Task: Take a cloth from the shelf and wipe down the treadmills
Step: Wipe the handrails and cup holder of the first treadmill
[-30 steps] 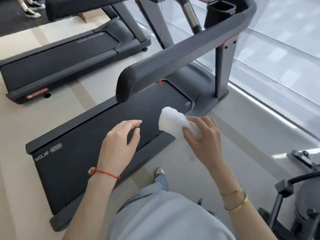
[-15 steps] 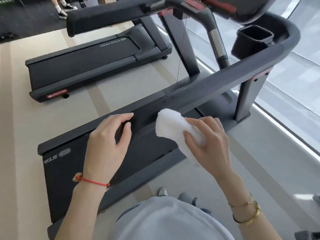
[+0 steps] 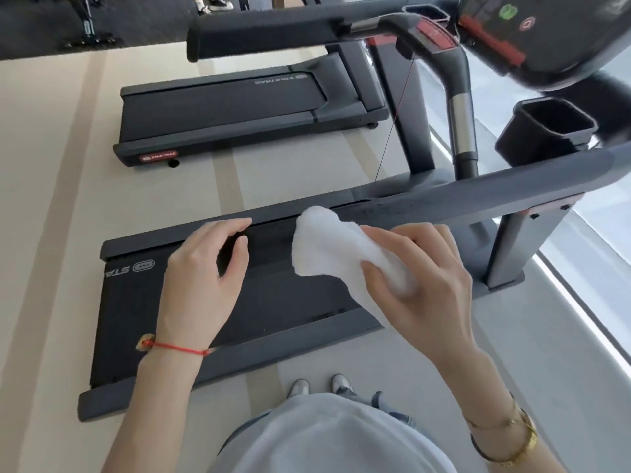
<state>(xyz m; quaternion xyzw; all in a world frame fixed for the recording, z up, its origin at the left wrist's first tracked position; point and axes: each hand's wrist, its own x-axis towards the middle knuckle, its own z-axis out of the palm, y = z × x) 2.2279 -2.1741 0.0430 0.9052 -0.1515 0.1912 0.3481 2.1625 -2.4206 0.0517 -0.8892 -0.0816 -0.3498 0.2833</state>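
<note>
A white cloth [image 3: 327, 249] is gripped in my right hand [image 3: 423, 285], bunched, its free end reaching up to the near grey handrail [image 3: 478, 196] of the closest treadmill [image 3: 273, 302]. My left hand [image 3: 201, 278] hovers over the black belt with fingers loosely curved and holds nothing. The treadmill's console [image 3: 546, 39] and cup holder [image 3: 546, 131] are at the upper right. A second treadmill [image 3: 232, 107] stands further back.
Beige striped floor lies between the treadmills. A glass wall and bright strip run along the right side. Another person's feet [image 3: 211, 3] show at the top edge. My own shoes [image 3: 321, 385] stand beside the near treadmill's side rail.
The view has tilted up, bringing the console and second treadmill into sight. Both hands rose with it; the cloth now reaches the near handrail.
</note>
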